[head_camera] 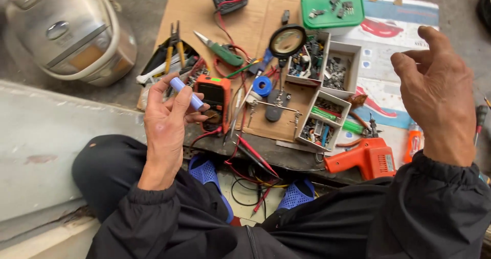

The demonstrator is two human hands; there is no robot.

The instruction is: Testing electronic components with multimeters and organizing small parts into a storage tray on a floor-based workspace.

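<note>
Left hand (pixel 166 121) pinches a lilac cylindrical cell (pixel 186 93) at near left; right hand (pixel 437 90) hovers empty, fingers loosely apart. A slack pinch could drop the cell onto the orange multimeter (pixel 215 98).

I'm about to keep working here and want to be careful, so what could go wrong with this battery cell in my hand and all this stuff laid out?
1. The left hand pinches the pale blue cylindrical cell only by fingertips; it could slip onto the orange multimeter below.
2. The red probe leads trail across the blue sandals; shifting your feet may snag them.
3. The raised right hand hangs near the open parts boxes; lowering it carelessly might tip them.
</note>
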